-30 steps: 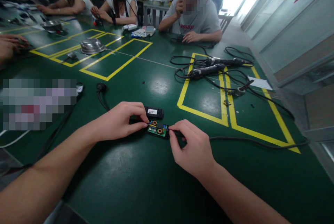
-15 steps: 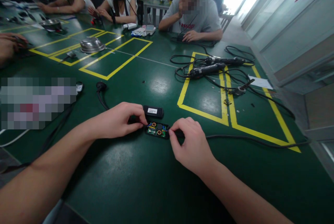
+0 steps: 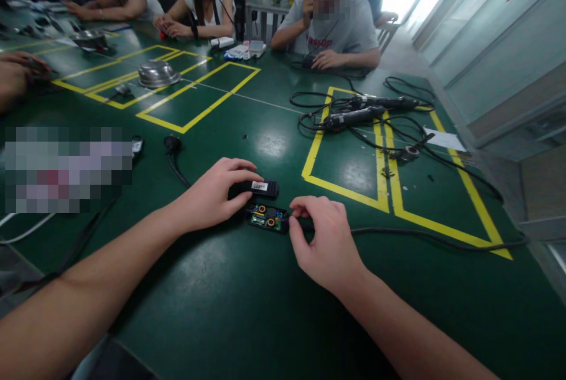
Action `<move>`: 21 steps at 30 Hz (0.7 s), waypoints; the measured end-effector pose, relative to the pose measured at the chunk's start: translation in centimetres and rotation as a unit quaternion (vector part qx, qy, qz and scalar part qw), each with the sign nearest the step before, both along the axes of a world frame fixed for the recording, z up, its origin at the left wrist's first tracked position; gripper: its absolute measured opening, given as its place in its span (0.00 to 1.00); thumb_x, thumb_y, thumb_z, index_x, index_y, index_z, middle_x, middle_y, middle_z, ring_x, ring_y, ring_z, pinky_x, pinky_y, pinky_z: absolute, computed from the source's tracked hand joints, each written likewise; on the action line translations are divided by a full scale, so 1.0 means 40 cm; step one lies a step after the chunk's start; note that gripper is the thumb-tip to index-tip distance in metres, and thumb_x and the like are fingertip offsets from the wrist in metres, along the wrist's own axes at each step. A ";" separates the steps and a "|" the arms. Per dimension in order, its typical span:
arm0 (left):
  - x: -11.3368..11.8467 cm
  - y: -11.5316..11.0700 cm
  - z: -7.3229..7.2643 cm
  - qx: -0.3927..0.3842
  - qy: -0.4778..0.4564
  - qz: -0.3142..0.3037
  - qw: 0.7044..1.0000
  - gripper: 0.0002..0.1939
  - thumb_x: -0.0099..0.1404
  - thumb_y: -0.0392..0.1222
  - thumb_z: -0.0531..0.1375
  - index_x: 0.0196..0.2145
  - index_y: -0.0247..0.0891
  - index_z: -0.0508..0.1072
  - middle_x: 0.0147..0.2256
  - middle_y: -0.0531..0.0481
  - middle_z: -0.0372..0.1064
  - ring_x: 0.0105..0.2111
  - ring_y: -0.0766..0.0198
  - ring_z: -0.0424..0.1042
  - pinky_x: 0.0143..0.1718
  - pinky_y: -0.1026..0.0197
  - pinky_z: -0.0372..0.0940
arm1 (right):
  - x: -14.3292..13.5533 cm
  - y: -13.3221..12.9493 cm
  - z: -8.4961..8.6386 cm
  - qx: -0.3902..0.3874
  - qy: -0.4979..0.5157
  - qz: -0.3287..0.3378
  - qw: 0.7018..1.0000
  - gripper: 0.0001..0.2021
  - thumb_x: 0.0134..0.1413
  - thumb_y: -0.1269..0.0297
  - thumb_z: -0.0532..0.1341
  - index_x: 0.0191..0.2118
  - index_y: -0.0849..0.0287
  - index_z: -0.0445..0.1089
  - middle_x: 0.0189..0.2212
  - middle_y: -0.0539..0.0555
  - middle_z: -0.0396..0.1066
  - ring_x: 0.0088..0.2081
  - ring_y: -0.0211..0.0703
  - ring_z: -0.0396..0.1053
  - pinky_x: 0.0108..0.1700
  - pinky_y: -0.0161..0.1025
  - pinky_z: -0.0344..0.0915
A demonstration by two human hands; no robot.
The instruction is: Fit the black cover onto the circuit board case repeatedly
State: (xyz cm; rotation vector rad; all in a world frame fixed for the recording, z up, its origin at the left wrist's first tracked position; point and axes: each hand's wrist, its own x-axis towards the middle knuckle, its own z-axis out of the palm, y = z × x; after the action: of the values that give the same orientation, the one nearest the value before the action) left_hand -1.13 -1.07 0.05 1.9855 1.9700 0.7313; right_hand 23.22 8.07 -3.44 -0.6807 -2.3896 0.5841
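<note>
An open black housing (image 3: 257, 227) with a small circuit board (image 3: 270, 213) lies on the green table, copper coils and coloured wires showing. Just behind it is a black ribbed cover (image 3: 271, 189) with a white label. My left hand (image 3: 221, 194) has its thumb and fingers around the left end of this cover, which still rests on the table. At the right end of the housing, my right hand (image 3: 325, 238) pinches where the black cable (image 3: 398, 231) enters. The fingers partly hide that spot.
Two black electric screwdrivers (image 3: 354, 118) with coiled cords lie at the right, near loose screws (image 3: 387, 173). A power plug (image 3: 172, 144) is left of my hands. Further back stands a metal bowl (image 3: 158, 75). Co-workers sit across the table, one person (image 3: 325, 38) directly opposite.
My left hand has left the wires at the housing's left end and moved up and right to the cover. The right hand stays at the cable end, its fingers slightly shifted.
</note>
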 end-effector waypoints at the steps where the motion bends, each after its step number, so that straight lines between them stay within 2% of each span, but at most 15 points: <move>1: -0.004 0.005 -0.008 -0.006 -0.004 0.004 1.000 0.18 0.72 0.45 0.62 0.56 0.44 0.81 0.58 0.43 0.77 0.59 0.47 0.73 0.65 0.41 0.67 | 0.001 0.001 0.000 -0.009 0.003 0.000 1.000 0.08 0.62 0.69 0.58 0.45 0.55 0.71 0.35 0.54 0.77 0.39 0.50 0.73 0.48 0.50 0.61; 4: -0.016 0.011 -0.015 -0.015 -0.013 0.015 1.000 0.17 0.72 0.48 0.63 0.55 0.45 0.81 0.54 0.45 0.81 0.54 0.49 0.76 0.60 0.44 0.70 | 0.004 0.003 0.000 -0.025 0.004 0.003 1.000 0.12 0.60 0.70 0.57 0.48 0.55 0.70 0.37 0.55 0.77 0.40 0.51 0.73 0.49 0.51 0.62; 7: -0.017 0.001 0.006 0.006 -0.026 0.004 1.000 0.19 0.72 0.52 0.65 0.57 0.44 0.81 0.54 0.44 0.80 0.54 0.49 0.76 0.60 0.45 0.70 | 0.007 0.003 0.003 -0.028 0.009 0.005 1.000 0.16 0.56 0.70 0.57 0.51 0.56 0.68 0.39 0.55 0.76 0.40 0.51 0.73 0.49 0.51 0.62; 10: -0.003 -0.014 0.030 -0.006 -0.051 -0.044 0.998 0.25 0.70 0.54 0.67 0.61 0.45 0.79 0.54 0.44 0.79 0.53 0.50 0.76 0.58 0.48 0.70 | 0.008 0.000 0.011 -0.021 0.000 0.012 1.000 0.21 0.52 0.68 0.60 0.53 0.58 0.68 0.42 0.57 0.76 0.42 0.53 0.73 0.50 0.52 0.63; 12: 0.008 -0.020 0.038 -0.032 -0.055 -0.084 0.994 0.24 0.69 0.52 0.69 0.60 0.45 0.80 0.53 0.44 0.78 0.52 0.51 0.76 0.57 0.50 0.70 | 0.008 -0.004 0.018 -0.017 -0.017 0.024 0.999 0.23 0.52 0.66 0.61 0.56 0.58 0.69 0.45 0.59 0.77 0.45 0.55 0.74 0.51 0.54 0.63; 15: 0.019 -0.019 0.037 -0.058 -0.040 -0.122 0.990 0.19 0.69 0.46 0.68 0.57 0.45 0.82 0.52 0.45 0.78 0.52 0.51 0.75 0.58 0.51 0.70 | 0.007 -0.007 0.025 -0.015 -0.031 0.043 0.998 0.21 0.56 0.63 0.63 0.56 0.57 0.71 0.48 0.60 0.78 0.47 0.57 0.74 0.52 0.55 0.63; 18: 0.020 -0.016 0.032 -0.059 -0.032 -0.126 0.990 0.18 0.70 0.44 0.67 0.56 0.44 0.82 0.52 0.44 0.77 0.52 0.52 0.74 0.58 0.51 0.69 | 0.006 -0.005 0.021 -0.012 -0.029 0.050 0.998 0.15 0.60 0.61 0.64 0.51 0.57 0.75 0.49 0.60 0.78 0.50 0.57 0.75 0.53 0.55 0.63; 21: 0.018 -0.018 0.029 -0.067 -0.032 -0.125 0.989 0.19 0.70 0.45 0.68 0.58 0.45 0.81 0.51 0.45 0.77 0.51 0.52 0.75 0.57 0.52 0.70 | 0.005 0.001 0.012 -0.014 -0.025 0.047 0.998 0.13 0.62 0.62 0.65 0.51 0.56 0.76 0.49 0.59 0.78 0.51 0.56 0.75 0.54 0.56 0.63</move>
State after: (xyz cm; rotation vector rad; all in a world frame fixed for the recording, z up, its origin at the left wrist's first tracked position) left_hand -0.40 -1.77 1.21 2.0497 1.6482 0.5792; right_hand 23.43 8.11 -2.96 -0.6038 -2.4759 0.6486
